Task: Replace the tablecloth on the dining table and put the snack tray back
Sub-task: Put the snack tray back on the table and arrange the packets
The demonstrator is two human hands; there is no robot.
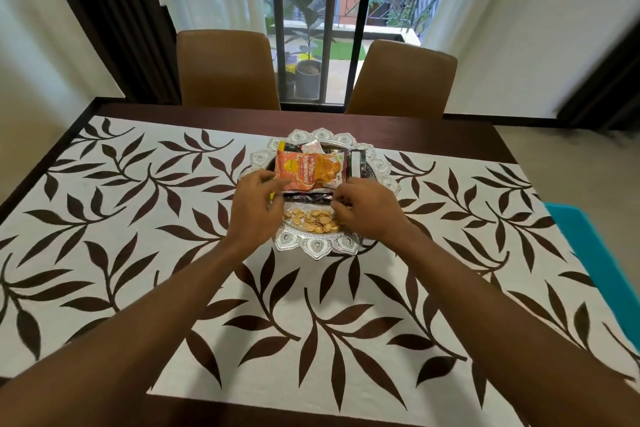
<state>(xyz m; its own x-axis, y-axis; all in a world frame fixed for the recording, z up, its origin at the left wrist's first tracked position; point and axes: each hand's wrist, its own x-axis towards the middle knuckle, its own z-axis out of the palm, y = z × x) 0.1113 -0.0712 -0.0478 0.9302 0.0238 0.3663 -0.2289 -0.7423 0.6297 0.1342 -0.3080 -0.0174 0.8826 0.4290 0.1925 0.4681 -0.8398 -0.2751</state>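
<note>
A white tablecloth with brown leaf prints lies flat over the dark dining table. On it, at the middle far side, stands a round silver snack tray with a scalloped rim. The tray holds an orange snack packet, a dark packet and a clear bag of pale nuts. My left hand rests on the tray's left side, its fingers touching the orange packet's lower left corner. My right hand is curled over the tray's right side, fingertips pinching at the packets' edge.
Two brown chairs stand at the table's far side before a barred window with white curtains. A turquoise object sits off the table's right edge. Bare dark wood shows along the table's far edge and near edge.
</note>
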